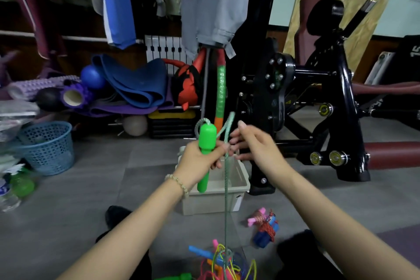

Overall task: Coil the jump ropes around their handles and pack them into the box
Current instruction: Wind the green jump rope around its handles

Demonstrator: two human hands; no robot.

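The green handle (206,136) is held upright in mid-air above the box (216,202), with the left hand (197,161) wrapped round its middle. The bulbous top and the narrow lower end are left showing. The green rope (226,188) is seen looping out of the top of the handle, rising in a bend and dropping straight down past the box to the tangled pile (218,259) of coloured ropes near the bottom edge.

The right hand (254,145) is brought in beside the left with its fingers (236,142) spread and reaching the rope. Whether the cord is actually nipped cannot be told through the blur.

The rope looks braided, soft and light, so it is likely to bend wherever it is led and to slacken if tension is dropped. The handle looks like hard, smooth plastic, so wraps may slip along it. The handle is probably best gripped low on the shaft, so the thick part is left free for the turns. The rope is best taken close to the handle, where it can be steered.

A coiled bundle (264,226) is seen lying on the floor just right of the box.
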